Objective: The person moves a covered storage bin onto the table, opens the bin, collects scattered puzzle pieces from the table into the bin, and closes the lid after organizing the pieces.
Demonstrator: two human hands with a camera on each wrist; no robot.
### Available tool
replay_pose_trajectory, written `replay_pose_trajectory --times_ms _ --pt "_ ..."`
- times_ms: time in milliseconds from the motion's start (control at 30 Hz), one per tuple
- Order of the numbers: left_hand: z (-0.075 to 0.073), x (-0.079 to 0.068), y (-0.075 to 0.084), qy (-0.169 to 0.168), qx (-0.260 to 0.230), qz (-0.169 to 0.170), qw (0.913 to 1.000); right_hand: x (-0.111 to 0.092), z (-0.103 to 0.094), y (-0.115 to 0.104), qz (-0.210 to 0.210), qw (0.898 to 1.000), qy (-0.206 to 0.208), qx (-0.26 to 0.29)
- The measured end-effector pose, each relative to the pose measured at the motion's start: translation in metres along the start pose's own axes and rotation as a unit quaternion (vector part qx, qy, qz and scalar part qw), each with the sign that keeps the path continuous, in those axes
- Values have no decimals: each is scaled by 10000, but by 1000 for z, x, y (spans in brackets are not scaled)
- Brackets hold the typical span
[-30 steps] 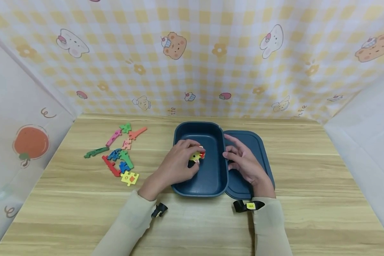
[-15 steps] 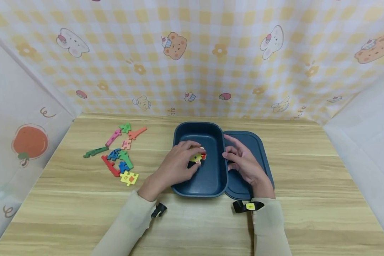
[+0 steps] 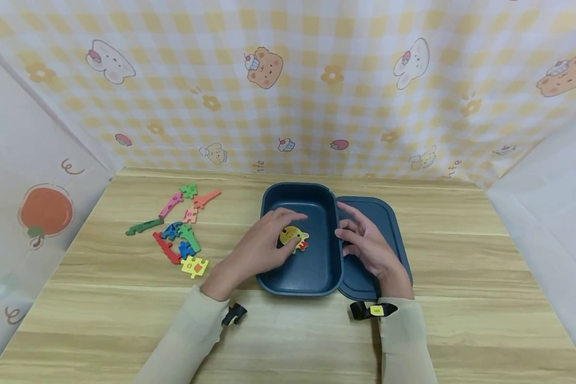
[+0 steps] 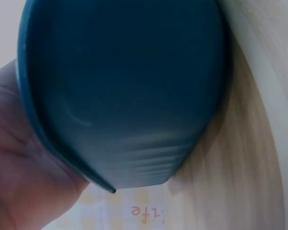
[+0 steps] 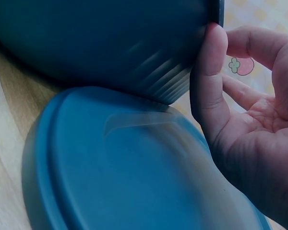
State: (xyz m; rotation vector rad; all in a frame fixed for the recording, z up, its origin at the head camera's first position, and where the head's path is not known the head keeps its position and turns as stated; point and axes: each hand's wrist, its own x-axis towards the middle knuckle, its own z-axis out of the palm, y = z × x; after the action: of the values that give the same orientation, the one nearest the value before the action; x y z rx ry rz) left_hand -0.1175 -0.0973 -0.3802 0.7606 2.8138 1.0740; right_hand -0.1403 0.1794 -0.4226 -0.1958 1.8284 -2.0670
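In the head view, a dark blue rectangular box point(image 3: 312, 277) stands at the middle of the table. Inside it lies a small yellow animal-shaped piece point(image 3: 290, 233) with a red part. My left hand point(image 3: 264, 245) reaches over the box's left wall, fingers spread apart around the piece, with the thumb overlapping it. In the left wrist view the box wall hides the fingertips. My right hand point(image 3: 367, 242) touches the box's right rim from outside with thumb and index finger; the right wrist view shows the thumb tip point(image 5: 215, 40) at the rim.
The matching blue lid point(image 3: 379, 213) lies flat at the box's right, under my right hand. Several colourful foam puzzle pieces are loosely grouped on the left, among them a yellow one point(image 3: 194, 266) and a dark green strip point(image 3: 145, 227). A checked curtain point(image 3: 307, 106) hangs behind the table.
The left fingers have spread away from the yellow piece, which now shows more of its face and has turned, its red part lower. The right hand and the box stay in place.
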Motion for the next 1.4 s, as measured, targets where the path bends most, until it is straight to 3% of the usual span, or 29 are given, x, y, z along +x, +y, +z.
replay_pose_trajectory --times_ms 367,767,1033,1400 --pt "-19 -16 -5 549 -300 132 9980 0 1 1 91 9999 57 45" --pt "-31 -38 -14 465 -197 -210 9985 -1 -3 0 -10 9999 42 124" --pt "-48 -70 -36 495 45 -513 9974 2 2 -1 98 9999 15 125" --pt "-52 -110 -65 646 490 -365 9960 0 1 2 61 10000 41 47"
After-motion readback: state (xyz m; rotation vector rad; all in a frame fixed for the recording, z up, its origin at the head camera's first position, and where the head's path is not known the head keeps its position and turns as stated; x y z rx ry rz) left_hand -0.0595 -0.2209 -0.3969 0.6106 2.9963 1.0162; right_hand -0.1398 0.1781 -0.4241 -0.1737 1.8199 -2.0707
